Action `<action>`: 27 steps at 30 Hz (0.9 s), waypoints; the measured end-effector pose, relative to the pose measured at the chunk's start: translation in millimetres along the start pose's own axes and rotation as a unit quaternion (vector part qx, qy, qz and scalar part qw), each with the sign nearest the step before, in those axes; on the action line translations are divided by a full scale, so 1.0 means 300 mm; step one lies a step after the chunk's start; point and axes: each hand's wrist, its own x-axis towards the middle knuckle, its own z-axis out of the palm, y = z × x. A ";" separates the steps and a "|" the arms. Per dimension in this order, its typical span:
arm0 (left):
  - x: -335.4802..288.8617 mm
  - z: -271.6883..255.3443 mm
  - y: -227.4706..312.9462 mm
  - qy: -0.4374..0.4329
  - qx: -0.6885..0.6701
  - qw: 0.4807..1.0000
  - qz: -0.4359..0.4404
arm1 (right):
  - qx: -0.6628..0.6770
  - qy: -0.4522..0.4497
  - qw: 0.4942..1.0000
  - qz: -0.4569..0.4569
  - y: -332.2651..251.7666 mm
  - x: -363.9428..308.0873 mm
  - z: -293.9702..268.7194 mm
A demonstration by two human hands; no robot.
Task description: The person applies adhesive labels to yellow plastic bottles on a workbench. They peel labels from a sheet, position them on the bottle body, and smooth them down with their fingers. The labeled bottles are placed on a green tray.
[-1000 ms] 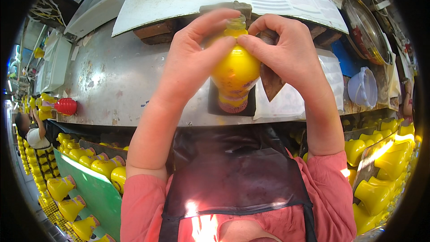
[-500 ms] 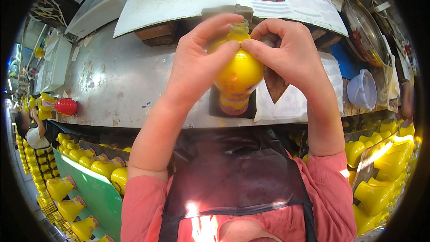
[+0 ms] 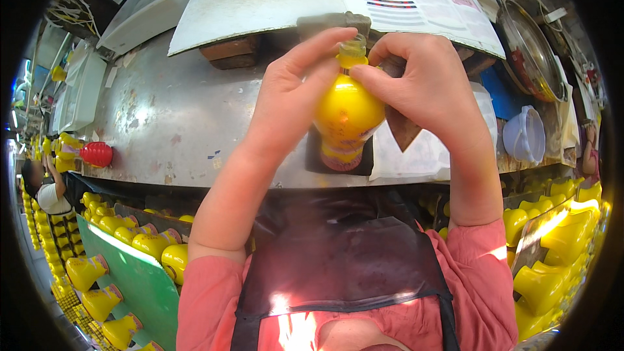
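A glossy yellow bottle [image 3: 350, 109] with a clear, ridged neck and a patterned band around its base stands upright on a dark pad [image 3: 317, 158]. My left hand [image 3: 296, 88] curls about the bottle's neck and shoulder from the left, its thumb against the shoulder and its index finger by the mouth. On the other side, the thumb of my right hand [image 3: 419, 78] presses at the base of the neck. A brown, pointed flat blade, like a scraper [image 3: 403, 131], sticks out below that hand and seems held in its fingers, which are partly hidden.
A tilted white board [image 3: 260, 6] with printed sheets rests on bricks [image 3: 229, 51] behind. A lilac bucket [image 3: 524, 134] stands at right, a red ribbed object [image 3: 96, 155] at left. Yellow vessels [image 3: 151, 243] line both sides below the metal table [image 3: 175, 123]. Another person [image 3: 53, 196] is far left.
My left thumb has slid down and left from the bottle's neck, while the right thumb stays close to it. The bottle shows slightly farther right and lower in view.
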 end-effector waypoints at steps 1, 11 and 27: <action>-0.001 -0.001 0.000 -0.002 -0.003 1.000 0.002 | 0.024 -0.024 0.999 0.023 -0.003 0.002 -0.013; 0.013 -0.007 -0.003 -0.016 -0.003 1.000 -0.001 | 0.117 -0.071 0.989 0.063 0.017 0.010 -0.031; 0.067 0.009 0.061 0.019 0.058 0.998 -0.010 | 0.092 0.100 0.969 -0.204 0.110 -0.101 0.086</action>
